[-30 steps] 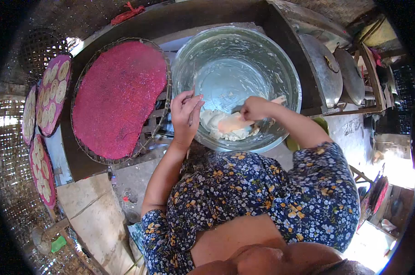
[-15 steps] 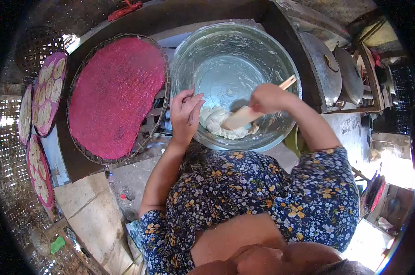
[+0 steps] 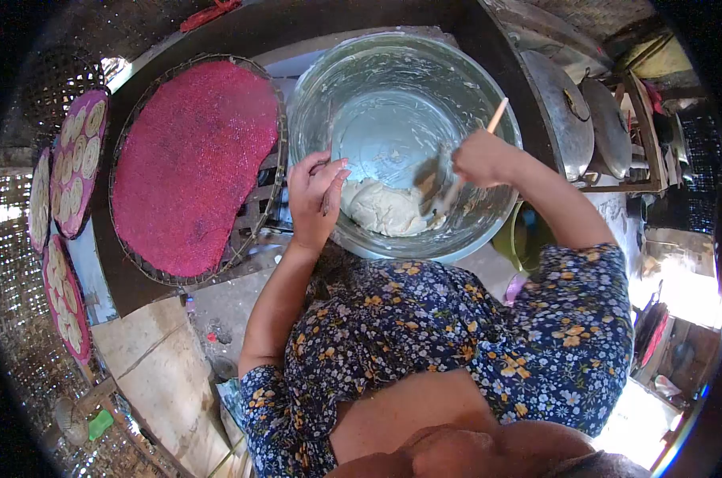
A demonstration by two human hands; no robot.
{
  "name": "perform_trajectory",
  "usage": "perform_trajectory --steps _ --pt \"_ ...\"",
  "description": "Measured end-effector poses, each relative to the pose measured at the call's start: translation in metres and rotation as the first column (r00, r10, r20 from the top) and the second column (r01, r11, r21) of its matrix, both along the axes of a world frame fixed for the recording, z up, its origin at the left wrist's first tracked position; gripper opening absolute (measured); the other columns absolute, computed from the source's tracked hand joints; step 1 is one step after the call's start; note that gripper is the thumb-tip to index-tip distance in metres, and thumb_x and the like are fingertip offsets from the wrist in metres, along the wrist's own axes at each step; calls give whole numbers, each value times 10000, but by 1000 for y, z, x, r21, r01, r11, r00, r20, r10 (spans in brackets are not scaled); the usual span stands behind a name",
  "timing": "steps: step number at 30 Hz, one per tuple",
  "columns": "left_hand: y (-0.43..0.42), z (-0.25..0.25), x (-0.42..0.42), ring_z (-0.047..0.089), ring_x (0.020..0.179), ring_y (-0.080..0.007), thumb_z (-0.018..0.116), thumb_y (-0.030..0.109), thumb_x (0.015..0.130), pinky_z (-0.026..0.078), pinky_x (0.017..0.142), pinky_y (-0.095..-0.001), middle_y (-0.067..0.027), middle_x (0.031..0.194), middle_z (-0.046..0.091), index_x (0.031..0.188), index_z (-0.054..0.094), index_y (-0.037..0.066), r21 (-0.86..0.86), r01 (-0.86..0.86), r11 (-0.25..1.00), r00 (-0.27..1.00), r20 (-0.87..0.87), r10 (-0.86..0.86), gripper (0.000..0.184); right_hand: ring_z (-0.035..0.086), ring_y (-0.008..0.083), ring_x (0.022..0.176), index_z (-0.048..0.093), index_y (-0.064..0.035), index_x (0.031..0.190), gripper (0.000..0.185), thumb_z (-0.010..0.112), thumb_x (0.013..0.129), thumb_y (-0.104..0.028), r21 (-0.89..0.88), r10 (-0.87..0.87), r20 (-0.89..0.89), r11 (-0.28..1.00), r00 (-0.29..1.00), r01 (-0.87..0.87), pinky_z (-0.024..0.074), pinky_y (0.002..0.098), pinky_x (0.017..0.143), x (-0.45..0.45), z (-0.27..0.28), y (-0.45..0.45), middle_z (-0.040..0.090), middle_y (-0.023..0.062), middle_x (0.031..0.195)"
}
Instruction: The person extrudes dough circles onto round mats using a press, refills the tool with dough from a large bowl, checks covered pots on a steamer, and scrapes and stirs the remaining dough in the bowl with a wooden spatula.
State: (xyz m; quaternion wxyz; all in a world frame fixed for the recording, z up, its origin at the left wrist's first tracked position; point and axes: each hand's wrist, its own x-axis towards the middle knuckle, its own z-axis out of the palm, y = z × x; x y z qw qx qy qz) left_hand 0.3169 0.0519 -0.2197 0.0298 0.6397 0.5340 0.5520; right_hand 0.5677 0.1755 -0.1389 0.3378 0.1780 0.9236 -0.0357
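My right hand is closed around a wooden spatula, its handle end sticking up past the fist. The spatula's blade, seen nearly edge-on, is down at the right side of a pale, thick dough. That dough lies in one mass at the near side of a large metal basin, whose inner wall is smeared with residue. At the basin's near left side, my left hand is closed on a thin dark strip, which shows above and below the fingers; its kind is unclear.
A round woven tray with a pink perforated sheet lies left of the basin. Farther left, pink trays hold several pale coils. Metal lids stand to the right, and a greenish bucket sits low beside the basin.
My right hand has shifted slightly right with the spatula, whose blade has turned from broad side to edge. The dough looks more gathered. My left hand has barely moved.
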Motion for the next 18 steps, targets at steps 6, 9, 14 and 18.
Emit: perform_trajectory --steps 6,9,14,18 --pt "1 -1 1 510 789 -236 694 14 671 415 697 -314 -103 974 546 944 622 121 -12 -27 1000 999 -23 27 302 624 290 692 642 -73 683 90 581 683 -139 -68 90 -257 992 962 -111 506 375 618 29 -107 -14 635 109 721" --pt "-2 6 -3 512 791 -237 691 17 676 416 693 -314 -105 971 547 930 628 120 -52 -41 998 998 -42 39 282 627 289 696 644 -68 742 118 561 694 -135 -49 189 -248 977 950 -207 508 377 613 -8 -79 -7 638 116 748" --pt "-1 9 1 512 789 -239 686 32 686 407 705 -314 -106 953 549 924 633 102 -50 -24 998 1000 5 24 253 628 264 727 641 -96 822 152 570 704 -159 14 208 112 977 972 -211 506 379 622 17 -48 6 642 94 799" --pt "1 5 0 511 788 -236 689 16 677 409 702 -313 -103 947 548 922 633 99 -41 -34 999 999 -36 33 264 626 285 673 654 -102 674 85 603 680 -170 -132 1 -460 989 888 -70 505 389 610 13 -104 -12 628 107 672"
